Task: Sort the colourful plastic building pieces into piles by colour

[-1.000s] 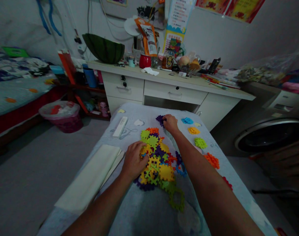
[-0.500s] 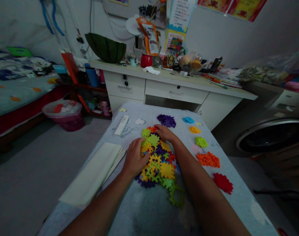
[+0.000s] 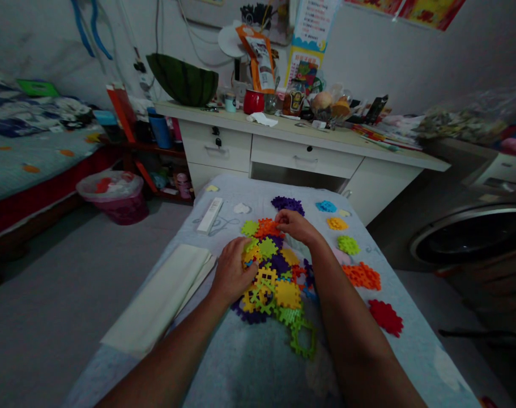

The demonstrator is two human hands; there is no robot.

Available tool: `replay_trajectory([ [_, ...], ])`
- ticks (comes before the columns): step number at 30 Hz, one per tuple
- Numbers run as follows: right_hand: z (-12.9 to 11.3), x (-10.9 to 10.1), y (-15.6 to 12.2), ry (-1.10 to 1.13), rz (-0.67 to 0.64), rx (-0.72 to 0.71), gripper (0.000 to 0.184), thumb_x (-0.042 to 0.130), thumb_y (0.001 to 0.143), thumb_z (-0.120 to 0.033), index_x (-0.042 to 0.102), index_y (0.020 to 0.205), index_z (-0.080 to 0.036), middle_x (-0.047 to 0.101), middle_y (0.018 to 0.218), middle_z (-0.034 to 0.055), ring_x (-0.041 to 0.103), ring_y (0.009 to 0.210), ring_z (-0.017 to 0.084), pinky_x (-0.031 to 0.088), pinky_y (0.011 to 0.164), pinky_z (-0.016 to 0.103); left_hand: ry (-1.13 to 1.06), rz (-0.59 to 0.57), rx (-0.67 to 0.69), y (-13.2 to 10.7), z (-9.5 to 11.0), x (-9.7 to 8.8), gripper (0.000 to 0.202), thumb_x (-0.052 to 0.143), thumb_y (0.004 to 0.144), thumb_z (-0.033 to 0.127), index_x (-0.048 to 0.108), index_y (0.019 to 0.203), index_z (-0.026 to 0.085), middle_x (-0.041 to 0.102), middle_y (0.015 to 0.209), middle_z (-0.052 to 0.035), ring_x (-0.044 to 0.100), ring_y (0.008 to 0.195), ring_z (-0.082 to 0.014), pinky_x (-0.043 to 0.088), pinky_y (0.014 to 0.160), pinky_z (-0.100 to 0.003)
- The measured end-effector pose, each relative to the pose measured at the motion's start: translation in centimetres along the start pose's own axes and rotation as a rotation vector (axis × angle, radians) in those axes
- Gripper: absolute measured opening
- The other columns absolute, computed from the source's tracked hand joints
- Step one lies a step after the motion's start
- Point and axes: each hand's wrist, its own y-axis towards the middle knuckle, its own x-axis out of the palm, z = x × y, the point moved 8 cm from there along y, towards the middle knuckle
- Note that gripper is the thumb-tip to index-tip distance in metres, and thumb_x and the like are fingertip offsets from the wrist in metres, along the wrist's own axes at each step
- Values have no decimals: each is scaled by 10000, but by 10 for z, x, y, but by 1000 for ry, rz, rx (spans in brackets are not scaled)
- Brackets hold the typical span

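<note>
A mixed pile of plastic gear-edged building pieces in yellow, green, purple, red and orange lies on the cloth-covered table in front of me. My left hand (image 3: 232,271) rests against the pile's left side, thumb and fingers apart around yellow pieces (image 3: 266,276). At the pile's far end, my right hand (image 3: 299,226) has its fingertips pinched at the right edge of an orange gear-edged piece (image 3: 267,228). A yellow square piece (image 3: 288,294) and a green frame-shaped piece (image 3: 303,338) lie toward the near end.
Sorted heaps of purple (image 3: 288,204), blue (image 3: 326,207), yellow (image 3: 337,224), green (image 3: 348,245), orange (image 3: 362,276) and red pieces (image 3: 386,317) line the far and right sides. A white box (image 3: 210,216) and folded pale cloth (image 3: 160,300) lie left. A cluttered desk (image 3: 224,118) stands behind.
My right hand has shifted slightly right at the pile's far end, and more of the orange piece shows beside its fingertips. My left hand stays almost where it was.
</note>
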Motion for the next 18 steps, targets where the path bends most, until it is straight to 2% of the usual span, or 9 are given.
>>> replay_trajectory([
  [6, -23, 8, -8, 78, -145, -23, 141, 675, 659, -169, 621, 787, -193, 593, 637, -48, 537, 615, 112, 408, 571, 215, 0, -15, 6, 0, -2, 1, 478, 571, 775, 263, 520, 1246, 202, 560, 1283, -103, 504, 1230, -273, 394, 1074, -459],
  [9, -40, 2, -16, 108, -179, -47, 117, 686, 680, -192, 630, 782, -190, 615, 654, -39, 562, 633, 117, 435, 601, 228, 1, -15, 10, 1, -2, 2, 465, 569, 779, 262, 528, 1239, 212, 568, 1272, -98, 510, 1223, -272, 393, 1075, -459],
  [14, -68, -32, -35, 116, -24, -131, 123, 708, 727, -243, 633, 810, -193, 645, 729, -12, 599, 698, 132, 468, 661, 255, 13, -23, 19, 1, -1, 2, 436, 571, 783, 281, 549, 1213, 207, 574, 1263, -104, 513, 1220, -282, 397, 1066, -472],
  [18, -80, -55, -58, 139, 93, -138, 150, 708, 750, -289, 623, 825, -191, 661, 787, 13, 622, 750, 143, 482, 716, 280, 23, -18, 20, 0, -1, 1, 419, 565, 782, 285, 564, 1194, 206, 581, 1245, -102, 519, 1205, -280, 405, 1054, -470],
])
